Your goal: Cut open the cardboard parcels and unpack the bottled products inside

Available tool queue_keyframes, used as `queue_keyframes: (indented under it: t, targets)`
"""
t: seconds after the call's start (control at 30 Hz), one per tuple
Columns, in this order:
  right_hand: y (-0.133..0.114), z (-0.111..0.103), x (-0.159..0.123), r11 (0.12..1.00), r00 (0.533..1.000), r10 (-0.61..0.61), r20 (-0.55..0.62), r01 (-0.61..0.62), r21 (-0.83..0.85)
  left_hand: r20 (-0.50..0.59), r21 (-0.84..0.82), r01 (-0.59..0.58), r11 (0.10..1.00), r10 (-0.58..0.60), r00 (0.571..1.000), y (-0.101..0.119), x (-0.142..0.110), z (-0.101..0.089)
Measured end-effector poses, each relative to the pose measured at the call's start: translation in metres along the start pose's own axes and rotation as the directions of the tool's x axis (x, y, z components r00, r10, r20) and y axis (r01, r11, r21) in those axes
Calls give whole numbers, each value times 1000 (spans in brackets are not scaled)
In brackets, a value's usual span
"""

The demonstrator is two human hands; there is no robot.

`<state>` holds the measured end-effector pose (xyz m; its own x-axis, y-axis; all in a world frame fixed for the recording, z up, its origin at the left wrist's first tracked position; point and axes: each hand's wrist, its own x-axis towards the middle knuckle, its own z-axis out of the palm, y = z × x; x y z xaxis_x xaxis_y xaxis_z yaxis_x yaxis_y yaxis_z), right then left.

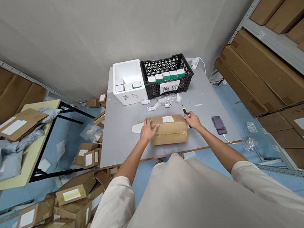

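Observation:
A taped brown cardboard box [169, 129] with a white label lies on the grey table [121, 131] near its front edge. My left hand [148, 129] rests on the box's left end, fingers wrapped over its top. My right hand [193, 119] is at the box's right end, closed round a small yellow-and-black cutter [184, 108] whose tip points away from me.
At the table's back stand a white foam box [128, 81] and a black plastic crate [167, 74], both holding small boxes. Paper scraps [151, 105] lie in front of them. A phone [218, 124] lies right. Cardboard parcels [76, 191] pile on the floor left; shelves with cartons [265, 72] stand right.

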<state>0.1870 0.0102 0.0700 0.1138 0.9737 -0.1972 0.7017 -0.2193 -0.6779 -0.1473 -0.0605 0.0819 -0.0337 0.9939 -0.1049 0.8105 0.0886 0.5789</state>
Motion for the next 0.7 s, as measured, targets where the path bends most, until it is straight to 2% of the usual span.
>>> queue_keyframes:
  t: [0.13,0.27,0.43,0.6,0.7]
  targets:
    - [1,1,6,985,1000,5,-1,-4,175,-73,-20,6,1000,-8,997,5,10,9]
    - [1,1,12,956,1000,-19,24,11,294,-135,74,-83,994,92,987,7,9,16]
    - [3,0,15,957,998,-59,27,49,285,10,145,-308,940,310,951,7,5,17]
    - [-10,-5,15,956,976,-218,-15,216,197,51,188,-360,914,357,933,4,9,20]
    - [-32,-9,17,932,932,-341,119,319,169,57,194,-350,916,346,937,5,7,25]
